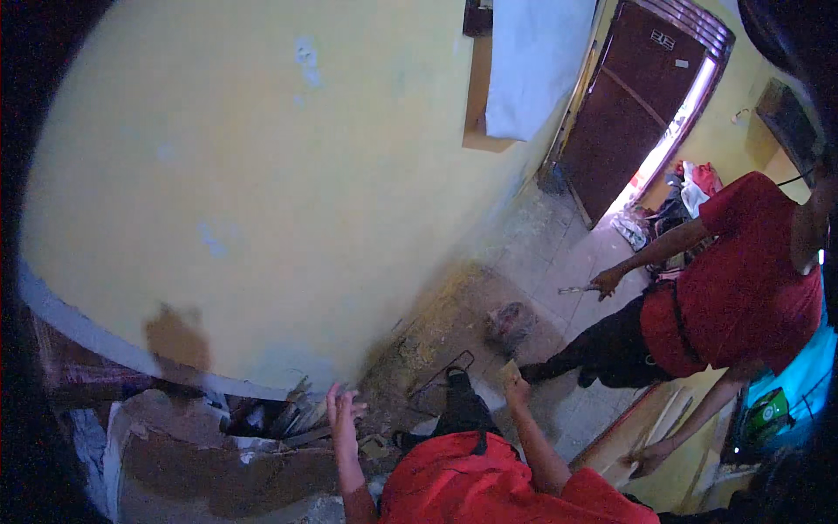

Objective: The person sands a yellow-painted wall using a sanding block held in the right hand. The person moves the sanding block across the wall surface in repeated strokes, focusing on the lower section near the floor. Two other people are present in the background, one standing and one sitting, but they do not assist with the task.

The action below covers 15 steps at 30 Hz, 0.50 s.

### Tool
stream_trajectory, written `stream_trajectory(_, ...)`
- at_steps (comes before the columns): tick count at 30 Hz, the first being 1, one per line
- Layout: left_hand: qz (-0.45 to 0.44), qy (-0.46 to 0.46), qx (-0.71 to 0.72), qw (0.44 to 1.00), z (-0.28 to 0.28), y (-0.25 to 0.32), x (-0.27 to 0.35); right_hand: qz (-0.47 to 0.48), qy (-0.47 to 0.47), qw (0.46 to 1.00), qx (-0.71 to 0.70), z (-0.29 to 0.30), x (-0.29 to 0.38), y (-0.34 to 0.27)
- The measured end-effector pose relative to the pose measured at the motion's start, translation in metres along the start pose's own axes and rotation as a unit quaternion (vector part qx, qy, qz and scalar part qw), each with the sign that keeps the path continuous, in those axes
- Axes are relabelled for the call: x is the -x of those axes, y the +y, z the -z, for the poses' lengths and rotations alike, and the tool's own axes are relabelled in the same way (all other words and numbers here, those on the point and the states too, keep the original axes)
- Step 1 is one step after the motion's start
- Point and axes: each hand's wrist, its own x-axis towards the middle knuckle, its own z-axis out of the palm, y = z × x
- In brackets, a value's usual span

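Note:
My left hand (344,411) is raised before the lower part of the yellow wall (262,196), fingers spread, with nothing in it. My right hand (517,392) grips a small tan flat piece (509,371), whose material I cannot tell. Below and between my hands are my dark trouser legs and a sandal. A metal hacksaw-like frame (452,373) lies on the floor by my foot. Beyond it sits a clear plastic bag (510,324) with something inside.
At the right a co-worker (740,281) in a red shirt holds a metal tool (575,289) and touches wooden boards (645,432). Rubble (425,334) lies along the wall's foot. A dark door (645,98) stands ajar at the top right. Cardboard (177,471) is at the lower left.

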Motion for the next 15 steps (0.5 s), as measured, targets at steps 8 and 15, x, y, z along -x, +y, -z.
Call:
stream_trajectory(8,-0.001,0.032,-0.017,0.999,-0.034,0.015,-0.022,-0.163,-0.182,0.953,-0.179,-0.064,-0.061,-0.013)
stream_trajectory(15,0.029,0.093,-0.016,0.995,-0.098,0.011,-0.064,-0.146,-0.289,0.922,-0.211,-0.083,-0.161,0.009)
